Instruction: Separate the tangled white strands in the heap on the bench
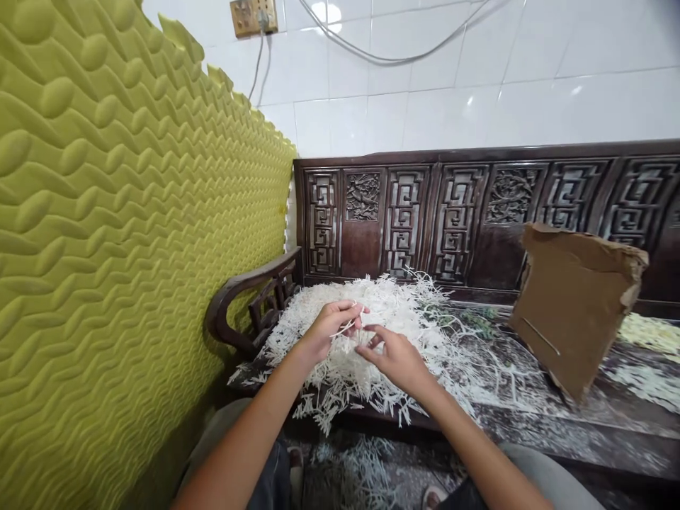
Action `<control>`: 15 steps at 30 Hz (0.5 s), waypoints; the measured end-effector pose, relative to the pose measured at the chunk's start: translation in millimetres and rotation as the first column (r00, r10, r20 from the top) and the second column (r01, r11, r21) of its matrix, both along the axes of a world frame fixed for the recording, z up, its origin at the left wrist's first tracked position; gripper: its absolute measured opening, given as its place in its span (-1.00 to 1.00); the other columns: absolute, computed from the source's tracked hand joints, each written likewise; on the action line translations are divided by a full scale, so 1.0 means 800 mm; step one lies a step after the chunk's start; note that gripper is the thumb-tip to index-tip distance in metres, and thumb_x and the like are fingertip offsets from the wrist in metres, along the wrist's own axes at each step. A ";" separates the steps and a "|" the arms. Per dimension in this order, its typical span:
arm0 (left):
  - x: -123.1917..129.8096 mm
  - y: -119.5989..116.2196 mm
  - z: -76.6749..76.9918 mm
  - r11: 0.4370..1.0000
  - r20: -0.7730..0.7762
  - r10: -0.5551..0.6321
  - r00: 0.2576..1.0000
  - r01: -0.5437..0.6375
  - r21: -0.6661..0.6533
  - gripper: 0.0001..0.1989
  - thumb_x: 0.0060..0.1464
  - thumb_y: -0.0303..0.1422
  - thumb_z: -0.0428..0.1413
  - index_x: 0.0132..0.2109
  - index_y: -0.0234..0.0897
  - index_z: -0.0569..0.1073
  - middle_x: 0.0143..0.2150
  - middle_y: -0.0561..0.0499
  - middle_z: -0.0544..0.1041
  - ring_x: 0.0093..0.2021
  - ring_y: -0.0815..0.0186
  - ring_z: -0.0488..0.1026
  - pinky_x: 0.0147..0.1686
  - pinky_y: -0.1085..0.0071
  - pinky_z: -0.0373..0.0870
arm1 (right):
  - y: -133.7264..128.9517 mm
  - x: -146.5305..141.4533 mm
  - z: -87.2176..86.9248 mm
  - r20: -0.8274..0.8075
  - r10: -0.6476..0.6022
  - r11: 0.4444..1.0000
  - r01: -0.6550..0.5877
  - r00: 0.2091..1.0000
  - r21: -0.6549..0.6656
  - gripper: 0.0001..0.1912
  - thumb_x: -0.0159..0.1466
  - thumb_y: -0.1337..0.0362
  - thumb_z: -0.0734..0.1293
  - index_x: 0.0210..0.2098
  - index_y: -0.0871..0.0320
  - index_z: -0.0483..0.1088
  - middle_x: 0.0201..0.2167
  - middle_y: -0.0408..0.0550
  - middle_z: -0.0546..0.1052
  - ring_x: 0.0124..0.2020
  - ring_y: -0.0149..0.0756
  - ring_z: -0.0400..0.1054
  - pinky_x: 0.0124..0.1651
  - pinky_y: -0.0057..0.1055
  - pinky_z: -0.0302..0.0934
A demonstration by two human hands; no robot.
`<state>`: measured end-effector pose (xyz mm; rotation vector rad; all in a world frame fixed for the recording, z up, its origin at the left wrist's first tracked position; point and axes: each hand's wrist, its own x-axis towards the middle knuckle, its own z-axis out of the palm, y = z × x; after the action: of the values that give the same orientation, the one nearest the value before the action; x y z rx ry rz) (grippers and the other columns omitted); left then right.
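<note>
My left hand [332, 329] is closed, with thumb and fingers pinching a thin white branched plastic sprig [345, 327]. Just to its right, my right hand [393, 354] has thumb and forefinger apart, close to the sprig's lower end. Whether those fingertips touch it is too fine to make out. Beneath both hands spreads a big heap of white plastic sprigs [324, 379], piled on the seat of a dark carved wooden bench [531, 432]. A few longer white stems trail off the heap to the right.
A bent brown cardboard piece [579, 312] leans on the bench at right, with pale yellow bits [651, 333] beyond it. The bench armrest [226, 304] and a tall yellow-green foam mat [132, 234] bound the left. More sprigs [361, 467] lie below, between my feet.
</note>
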<state>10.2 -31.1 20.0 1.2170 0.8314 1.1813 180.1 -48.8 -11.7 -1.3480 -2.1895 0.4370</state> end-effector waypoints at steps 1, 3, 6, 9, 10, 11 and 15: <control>-0.002 0.003 0.000 0.999 0.027 0.038 0.999 -0.038 0.007 -0.69 -0.08 -0.20 0.27 -0.42 -0.42 0.49 -0.53 -0.01 0.38 -0.56 0.49 0.25 -0.56 0.55 0.13 | -0.001 -0.003 -0.003 0.032 0.005 1.000 -0.005 0.999 0.009 -0.66 0.30 0.04 0.22 -0.17 0.16 0.45 -0.41 -0.06 0.52 -0.41 -0.30 0.36 -0.41 -0.47 0.01; -0.006 0.012 -0.004 0.983 0.123 0.180 0.976 -0.181 0.001 -0.70 -0.17 -0.25 0.32 -0.39 -0.43 0.50 -0.55 0.00 0.38 -0.60 0.50 0.22 -0.60 0.55 0.11 | -0.004 -0.009 -0.004 0.074 0.005 0.999 -0.007 0.997 0.033 -0.67 0.33 0.14 0.18 -0.43 0.17 0.42 -0.59 -0.11 0.43 -0.53 -0.35 0.27 -0.46 -0.47 -0.09; -0.007 0.033 -0.014 0.921 0.267 0.385 0.883 -0.387 -0.048 -0.73 -0.24 -0.33 0.34 -0.44 -0.43 0.46 -0.59 0.05 0.34 -0.63 0.53 0.18 -0.63 0.58 0.08 | -0.013 -0.019 0.006 0.113 0.003 0.996 -0.014 0.994 0.092 -0.68 0.35 0.18 0.17 -0.46 0.18 0.38 -0.62 -0.12 0.39 -0.56 -0.37 0.21 -0.46 -0.44 -0.16; -0.008 0.057 -0.018 0.874 0.355 0.475 0.805 -0.478 -0.085 -0.82 -0.13 -0.40 0.28 -0.44 -0.42 0.43 -0.62 0.09 0.32 -0.65 0.57 0.14 -0.65 0.62 0.04 | -0.032 -0.030 0.023 0.160 0.004 0.988 -0.029 0.987 0.152 -0.69 0.37 0.23 0.11 -0.37 0.18 0.40 -0.54 -0.07 0.45 -0.51 -0.37 0.25 -0.43 -0.42 -0.15; -0.012 0.065 -0.018 0.856 0.383 0.504 0.775 -0.508 -0.098 -0.87 -0.08 -0.44 0.23 -0.42 -0.42 0.44 -0.61 0.10 0.32 -0.65 0.58 0.14 -0.65 0.63 0.04 | -0.040 -0.034 0.027 0.176 0.014 0.986 -0.042 0.984 0.161 -0.69 0.37 0.24 0.11 -0.36 0.18 0.41 -0.51 -0.06 0.47 -0.50 -0.38 0.26 -0.42 -0.43 -0.13; -0.019 0.074 -0.016 0.836 0.406 0.532 0.743 -0.537 -0.114 -0.94 -0.03 -0.49 0.18 -0.39 -0.42 0.44 -0.61 0.11 0.33 -0.65 0.58 0.14 -0.66 0.64 0.03 | -0.049 -0.038 0.028 0.193 0.045 0.984 -0.077 0.980 0.161 -0.70 0.36 0.24 0.12 -0.35 0.17 0.42 -0.51 -0.08 0.48 -0.51 -0.39 0.27 -0.42 -0.44 -0.10; -0.069 0.100 -0.005 0.747 0.466 0.638 0.613 -0.638 -0.184 -0.82 0.12 -0.61 -0.03 -0.43 -0.39 0.32 -0.65 0.15 0.23 -0.67 0.60 0.08 -0.66 0.69 0.02 | -0.073 -0.049 0.016 0.234 0.302 0.941 -0.329 0.924 0.082 -0.78 0.27 0.25 0.21 -0.43 0.13 0.45 -0.60 -0.17 0.45 -0.58 -0.43 0.24 -0.48 -0.48 -0.05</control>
<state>-44.9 48.9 16.0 0.5240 0.8786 1.9853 141.3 -107.2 1.2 -1.0198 -2.5859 0.2763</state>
